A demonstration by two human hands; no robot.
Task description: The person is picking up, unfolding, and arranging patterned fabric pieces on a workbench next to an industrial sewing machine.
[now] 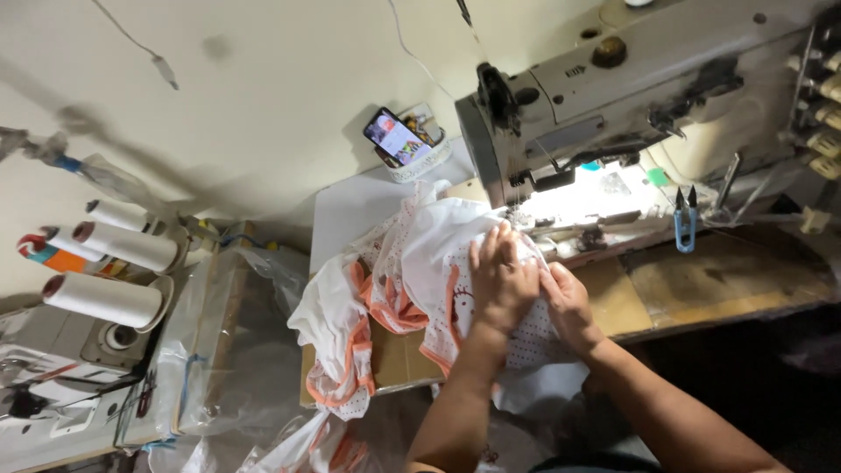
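A white garment (412,263) with small red dots and orange trim lies bunched on the sewing table, one end hanging off the left edge. My left hand (501,278) presses flat on the cloth, fingers pointing toward the needle area (519,213) of the grey sewing machine (613,96). Just to its right, my right hand (568,302) pinches and holds the same cloth against the table. Both hands touch each other at the fabric.
Blue thread snips (686,219) hang by the machine's lit bed. A phone (396,137) leans in a small white basket at the back. White thread cones (105,298) stand on a rack at left. Plastic bags (219,368) fill the gap beside the wooden table (701,280).
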